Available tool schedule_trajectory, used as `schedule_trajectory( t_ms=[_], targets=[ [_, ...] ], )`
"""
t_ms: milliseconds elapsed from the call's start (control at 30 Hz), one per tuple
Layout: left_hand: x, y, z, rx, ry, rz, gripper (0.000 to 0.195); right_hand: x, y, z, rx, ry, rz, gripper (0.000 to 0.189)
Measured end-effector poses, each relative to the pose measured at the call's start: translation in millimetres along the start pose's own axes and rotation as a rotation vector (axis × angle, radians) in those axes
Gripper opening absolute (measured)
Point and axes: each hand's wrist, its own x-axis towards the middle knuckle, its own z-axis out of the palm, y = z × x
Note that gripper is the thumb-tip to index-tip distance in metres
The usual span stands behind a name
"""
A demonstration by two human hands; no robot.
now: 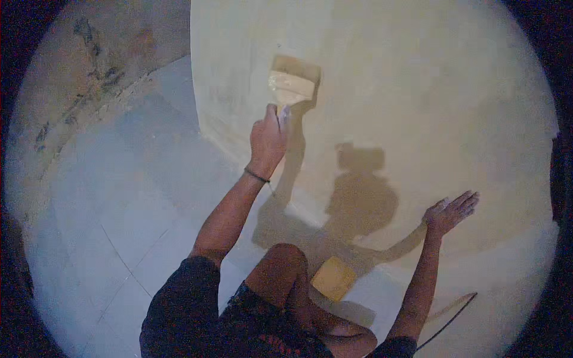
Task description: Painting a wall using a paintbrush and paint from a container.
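My left hand grips the handle of a wide, flat putty knife at a pale wall. White material is smeared on the tool's broad face. A brown band lies along its upper edge; whether that is shadow or part of the tool I cannot tell. Off to the right, my right hand is held flat with fingers stretched out, holding nothing. It is at the wall's surface, though contact is hard to make out. Below, beside my bent knee, sits a yellow rectangular object.
Pale floor tiles with dark joint lines spread to the left. Rough, stained ground lies beyond the wall's left edge. A thin dark cord curves near my right forearm. Shadows of my head and arms fall on the wall.
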Motion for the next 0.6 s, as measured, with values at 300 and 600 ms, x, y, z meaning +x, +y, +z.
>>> schedule_trajectory(
  t_ms=[300, 600],
  targets=[
    [-88, -108, 28, 0.183, -0.249, -0.135, 0.037, 19, -17, 3, -0.027, -0.108, 0.033, 0.08],
    [-35, -32, 16, -0.145, -0.152, 0.027, 0.035, 21, -8, 11, -0.044, -0.08, 0.021, 0.075]
  ],
)
